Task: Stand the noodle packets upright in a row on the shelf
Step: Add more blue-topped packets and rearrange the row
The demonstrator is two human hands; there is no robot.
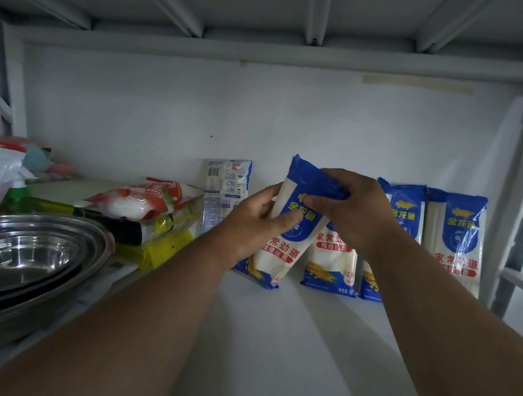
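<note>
Both forearms bare, left hand [252, 225] and right hand [353, 208] ungloved.

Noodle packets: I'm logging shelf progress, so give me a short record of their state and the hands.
held packet: tilted noodle packet, base on the shelf
left hand: grips its side
right hand: grips its top
standing packets: three to its right, rightmost packet upright
turned packet: upright, back facing out
left side: steel bowls

I am seeing blue-and-white noodle packets along the back of the white shelf [271, 342]: three [332, 265] [404, 211] [455, 245] standing upright at right, one [284, 248] tilting right beside them, another [225, 191] standing with its back showing.
</note>
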